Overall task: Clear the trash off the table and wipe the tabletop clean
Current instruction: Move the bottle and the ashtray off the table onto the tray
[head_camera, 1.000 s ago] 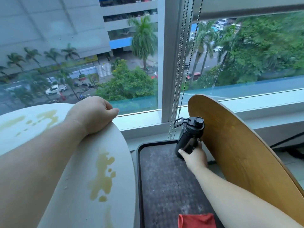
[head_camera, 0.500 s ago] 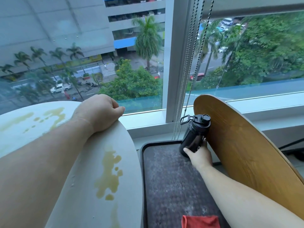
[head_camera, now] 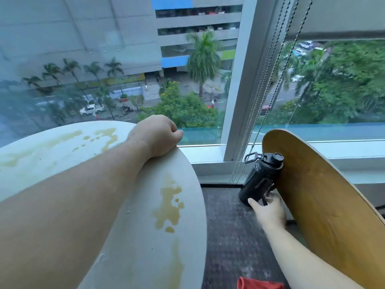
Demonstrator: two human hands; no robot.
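A round white table (head_camera: 135,253) fills the left side, with yellowish spill stains (head_camera: 168,205) near its right rim and more at the far left. My left hand (head_camera: 155,135) is curled over the table's far edge and grips it. Low on the right, a black bottle (head_camera: 261,177) with a loop cap leans against a curved wooden chair back (head_camera: 325,205). My right hand (head_camera: 268,211) is at the bottle's base, thumb on one side and fingers on the other. A red cloth (head_camera: 260,284) lies at the bottom edge.
A dark textured mat (head_camera: 227,236) covers the floor between table and chair. Bead chains (head_camera: 262,101) of a blind hang down beside the window post, just behind the bottle. A window sill (head_camera: 208,161) runs along the glass.
The bottle has shifted right and now rests against the wooden chair back. My right hand has slid down to its base. The left hand has kept its hold on the table's edge.
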